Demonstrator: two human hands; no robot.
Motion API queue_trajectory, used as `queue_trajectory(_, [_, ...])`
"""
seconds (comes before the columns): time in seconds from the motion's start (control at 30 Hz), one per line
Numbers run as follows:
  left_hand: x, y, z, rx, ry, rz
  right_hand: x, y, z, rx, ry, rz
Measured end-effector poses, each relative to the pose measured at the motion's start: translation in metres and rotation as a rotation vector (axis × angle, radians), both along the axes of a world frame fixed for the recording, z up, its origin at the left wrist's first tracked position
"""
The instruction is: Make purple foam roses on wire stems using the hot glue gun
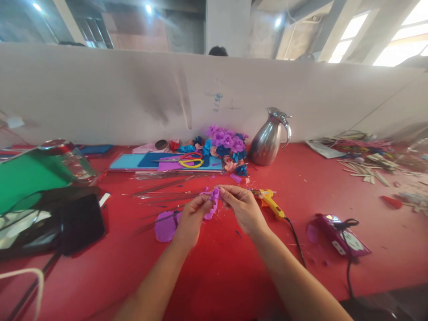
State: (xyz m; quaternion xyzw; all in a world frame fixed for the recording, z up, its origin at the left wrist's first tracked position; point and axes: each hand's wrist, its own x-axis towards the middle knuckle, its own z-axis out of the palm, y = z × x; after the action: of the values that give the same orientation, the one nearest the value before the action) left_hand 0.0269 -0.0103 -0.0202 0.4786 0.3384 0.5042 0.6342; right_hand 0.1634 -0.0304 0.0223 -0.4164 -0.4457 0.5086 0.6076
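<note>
fingers point(204, 206) of the left hand point(190, 219) and right hand point(245, 210) are pinching the purple strip point(215, 207) between them, its long axis running near to far.

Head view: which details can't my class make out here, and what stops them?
Head view throughout:
Purple piece: partly covered by the left hand and right hand.
Handwriting on the partition: too small and blurred to read.
Person behind: the partition hides all but the head's top.
Glue gun cord: far end lost behind the right forearm.
</note>
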Motion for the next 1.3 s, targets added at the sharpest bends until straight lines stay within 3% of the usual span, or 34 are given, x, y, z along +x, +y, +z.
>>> queue_trajectory(0.33, [0.002, 0.0, -0.001, -0.014, -0.017, 0.015, 0.0, 0.0, 0.0, 0.032, 0.11, -0.063])
queue_trajectory(0.63, [0.002, 0.001, 0.003, -0.136, -0.116, 0.101, -0.005, 0.002, -0.007, -0.102, 0.07, -0.06])
queue_trajectory(0.9, [-0.001, 0.007, 0.01, -0.208, -0.288, 0.217, -0.009, 0.004, -0.025, -0.039, -0.24, 0.014])
queue_trajectory(1.1, [-0.033, 0.027, 0.021, -0.097, -0.42, 0.508, -0.003, 0.009, -0.036, 0.035, -0.604, -0.069])
queue_trajectory(1.3, [-0.046, 0.031, 0.027, -0.083, -0.423, 0.622, -0.023, -0.004, -0.042, 0.333, -1.079, 0.087])
